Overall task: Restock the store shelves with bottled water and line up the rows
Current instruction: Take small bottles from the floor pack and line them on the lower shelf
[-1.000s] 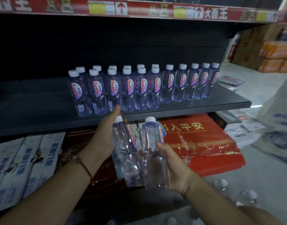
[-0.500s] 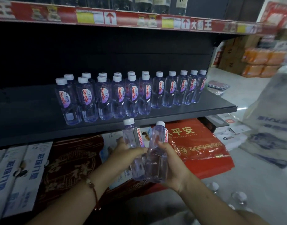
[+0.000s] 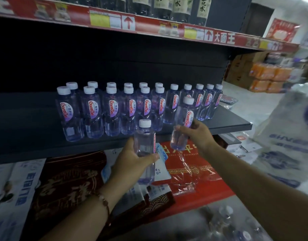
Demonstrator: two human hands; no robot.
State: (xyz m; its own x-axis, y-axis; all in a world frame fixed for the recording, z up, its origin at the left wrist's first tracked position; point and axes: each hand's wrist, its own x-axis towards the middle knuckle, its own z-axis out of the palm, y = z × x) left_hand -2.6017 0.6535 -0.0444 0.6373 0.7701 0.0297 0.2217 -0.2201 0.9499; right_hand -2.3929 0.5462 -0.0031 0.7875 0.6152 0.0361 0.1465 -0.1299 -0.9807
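Since the earlier frames, both hands have risen toward the shelf and the two bottles they held side by side have parted, one to each hand.

Nearest, at about 6 o'clock, the left hand (image 3: 132, 160) wraps its fingers and thumb round the lower half of a clear plastic water bottle with a white cap and purple-red label (image 3: 145, 145), held upright just below the shelf's front edge. At roughly 4 o'clock from the shelved rows, the right hand (image 3: 195, 134) grips a second clear white-capped water bottle (image 3: 183, 122) by its lower body, tilted slightly, its cap already above the shelf edge. The hands are well apart.

Full bottles of this kind are probably moderately heavy for their size, with thin walls that give a little under pressure and a smooth, possibly slick surface; a grip round the mid-body, as here, seems safest, leaving the base free to set down.

Farther off, on the dark metal shelf (image 3: 233, 122), I count seventeen standing bottles: a front row of six (image 3: 111, 110) from 9 to 12 o'clock, six more behind them showing mostly caps, and a single row of five (image 3: 198, 101) running toward 2 o'clock. With the two in hand, that makes nineteen. More bottles lie blurred on the floor at 5 o'clock; their number cannot be told.
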